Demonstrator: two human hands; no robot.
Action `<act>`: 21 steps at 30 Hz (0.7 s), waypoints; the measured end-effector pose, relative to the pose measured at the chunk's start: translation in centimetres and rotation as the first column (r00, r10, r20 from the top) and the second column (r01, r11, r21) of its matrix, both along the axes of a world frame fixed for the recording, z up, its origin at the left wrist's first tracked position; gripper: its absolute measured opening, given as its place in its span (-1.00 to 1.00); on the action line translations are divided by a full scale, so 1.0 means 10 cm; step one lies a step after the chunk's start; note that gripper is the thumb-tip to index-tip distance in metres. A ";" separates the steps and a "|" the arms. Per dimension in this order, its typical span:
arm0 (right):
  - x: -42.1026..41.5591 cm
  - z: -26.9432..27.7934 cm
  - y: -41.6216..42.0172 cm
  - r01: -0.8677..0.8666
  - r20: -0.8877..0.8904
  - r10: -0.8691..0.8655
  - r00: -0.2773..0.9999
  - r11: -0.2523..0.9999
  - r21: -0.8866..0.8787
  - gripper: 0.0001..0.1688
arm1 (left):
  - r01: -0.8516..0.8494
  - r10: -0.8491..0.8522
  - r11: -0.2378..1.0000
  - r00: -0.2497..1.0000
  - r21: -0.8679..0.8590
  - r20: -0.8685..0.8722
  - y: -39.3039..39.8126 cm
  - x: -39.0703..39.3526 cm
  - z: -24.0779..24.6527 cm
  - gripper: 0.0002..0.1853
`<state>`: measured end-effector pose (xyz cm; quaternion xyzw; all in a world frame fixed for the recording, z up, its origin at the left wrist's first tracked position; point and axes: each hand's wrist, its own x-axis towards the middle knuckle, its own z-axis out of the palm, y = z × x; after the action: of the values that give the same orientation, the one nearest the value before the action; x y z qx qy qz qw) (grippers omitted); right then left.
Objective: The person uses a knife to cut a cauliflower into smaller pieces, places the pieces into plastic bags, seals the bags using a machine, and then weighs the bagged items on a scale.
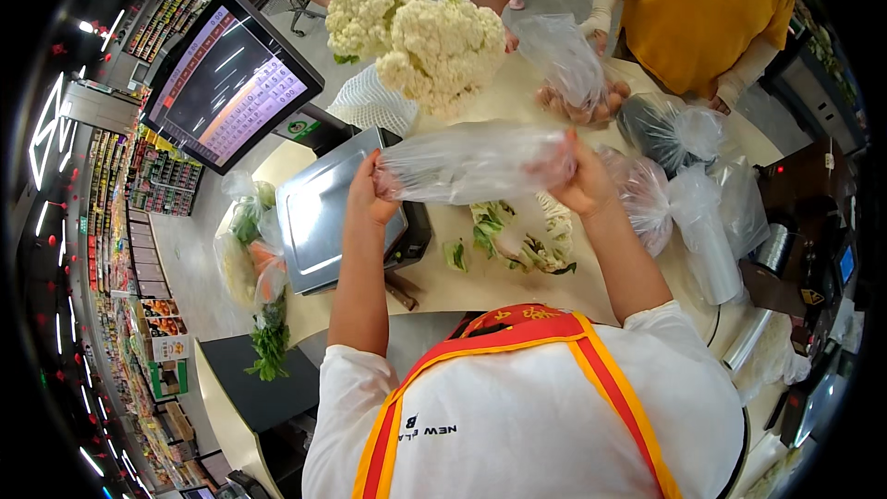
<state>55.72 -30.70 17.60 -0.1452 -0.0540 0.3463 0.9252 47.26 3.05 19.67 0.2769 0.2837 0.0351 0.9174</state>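
Between both my hands a transparent plastic bag (461,163) is stretched wide above the counter. My left hand (371,190) grips one end of it, near the flat metal plate of a weighing scale (326,215). My right hand (585,177) grips the other end, and pinkish fingers show through the film at both ends. Just beyond the bag, two heads of cauliflower (443,48) are held up by a person in a white shirt across the counter. Cut cauliflower leaves (495,222) lie on the counter below the bag.
A touchscreen monitor (235,90) stands left, above bagged vegetables (253,242). Near the scale lies a knife handle (402,294). Bagged round brown items (589,104), a dark filled bag (658,128) and a plastic roll (707,242) occupy the right. Another person in yellow (693,7) stands opposite.
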 end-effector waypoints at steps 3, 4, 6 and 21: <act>0.12 0.24 0.19 0.105 -0.381 -0.086 0.921 0.994 0.028 -0.70 | 0.044 -0.032 0.987 0.996 -0.153 0.080 0.11 -0.11 -0.33 -0.76; 0.18 0.12 0.14 0.144 -0.350 -0.107 0.930 0.986 0.079 -0.66 | -0.223 0.221 0.975 0.950 0.018 -0.222 -0.49 0.08 0.14 -0.77; 0.23 -0.21 0.16 0.022 -0.201 0.028 0.979 0.970 0.243 -0.64 | -0.212 0.192 0.971 0.966 -0.110 -0.173 -0.51 0.02 0.14 -0.77; 0.10 0.28 0.28 -0.076 -0.209 0.096 0.973 0.992 0.102 -0.88 | 0.177 0.006 0.899 0.910 -0.401 0.415 -0.55 -0.19 0.33 -0.61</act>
<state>56.71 -27.92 20.36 -0.0614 0.0231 0.3967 0.9156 45.33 -2.49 22.96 0.0671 0.0749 -0.0125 0.9949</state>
